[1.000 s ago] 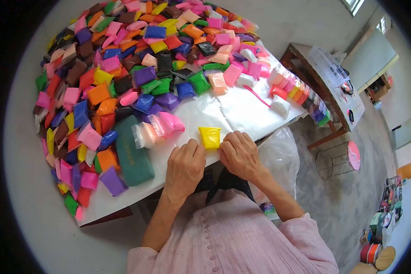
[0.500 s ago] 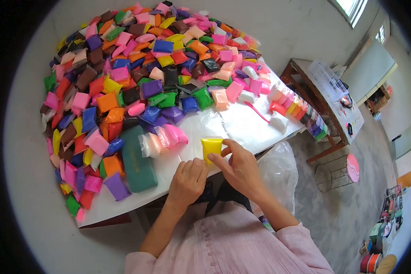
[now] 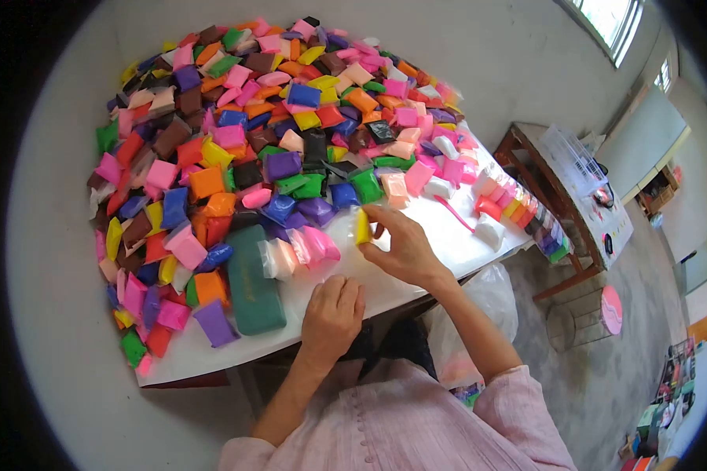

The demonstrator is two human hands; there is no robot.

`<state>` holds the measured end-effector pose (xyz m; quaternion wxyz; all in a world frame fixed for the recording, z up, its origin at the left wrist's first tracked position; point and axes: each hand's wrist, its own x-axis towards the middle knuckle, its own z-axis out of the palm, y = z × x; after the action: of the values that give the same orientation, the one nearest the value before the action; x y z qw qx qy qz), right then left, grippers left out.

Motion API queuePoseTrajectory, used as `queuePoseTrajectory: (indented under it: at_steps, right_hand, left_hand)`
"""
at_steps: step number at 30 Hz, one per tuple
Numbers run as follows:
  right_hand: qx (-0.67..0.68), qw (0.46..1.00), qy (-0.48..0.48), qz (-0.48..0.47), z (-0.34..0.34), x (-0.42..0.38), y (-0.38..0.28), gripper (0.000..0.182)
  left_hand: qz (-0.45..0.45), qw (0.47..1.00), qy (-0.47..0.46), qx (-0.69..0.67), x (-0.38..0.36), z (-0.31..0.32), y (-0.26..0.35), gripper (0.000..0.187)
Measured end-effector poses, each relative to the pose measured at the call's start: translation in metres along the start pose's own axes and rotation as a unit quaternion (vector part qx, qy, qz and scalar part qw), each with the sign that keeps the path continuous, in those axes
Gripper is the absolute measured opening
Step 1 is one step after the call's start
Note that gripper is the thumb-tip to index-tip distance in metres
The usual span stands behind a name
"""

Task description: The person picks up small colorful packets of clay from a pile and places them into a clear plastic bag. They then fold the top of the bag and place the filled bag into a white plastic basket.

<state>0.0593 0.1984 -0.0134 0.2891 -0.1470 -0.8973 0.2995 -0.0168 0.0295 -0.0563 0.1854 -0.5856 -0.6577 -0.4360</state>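
My right hand (image 3: 403, 247) pinches a small yellow clay packet (image 3: 363, 227) between thumb and fingers, holding it edge-on above the white tabletop (image 3: 401, 294). My left hand (image 3: 334, 315) rests by the table's front edge, fingers curled down, with nothing visible in it. To the left of the yellow packet lie a pink packet (image 3: 320, 245) and a peach packet (image 3: 279, 259) in clear wrap. Beside them is a dark green case (image 3: 253, 286). A big heap of colourful packets (image 3: 243, 141) covers the back and left of the table.
At the table's right end stands a row of stacked coloured packets (image 3: 518, 206), near a pink stick (image 3: 453, 213) and a white packet (image 3: 490, 232). A clear plastic bag (image 3: 483, 314) hangs below the edge. Further right are a wooden table (image 3: 554, 180) and a pink-topped stool (image 3: 611, 309).
My right hand has lifted the yellow packet up and away from my left hand, turning it edge-on. My left hand has let go of it and stays near the table edge. The view has shifted slightly.
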Motion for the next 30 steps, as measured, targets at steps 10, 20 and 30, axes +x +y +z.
queuePoseTrajectory:
  at_steps: [10,20,30]
  right_hand:
    - [0.055,0.992,-0.091,-0.064,0.027,0.021,0.012,0.055]
    - [0.025,0.995,-0.064,-0.068,0.029,0.013,0.008,0.057]
    - [0.060,0.997,-0.043,-0.034,0.037,0.007,0.014,0.049]
  left_hand:
    - [-0.006,0.999,-0.025,0.034,0.001,0.001,-0.001,0.010]
    - [-0.024,0.999,-0.037,0.029,0.000,0.002,0.000,0.013]
    - [-0.018,0.998,-0.045,0.037,0.001,0.003,-0.001,0.009]
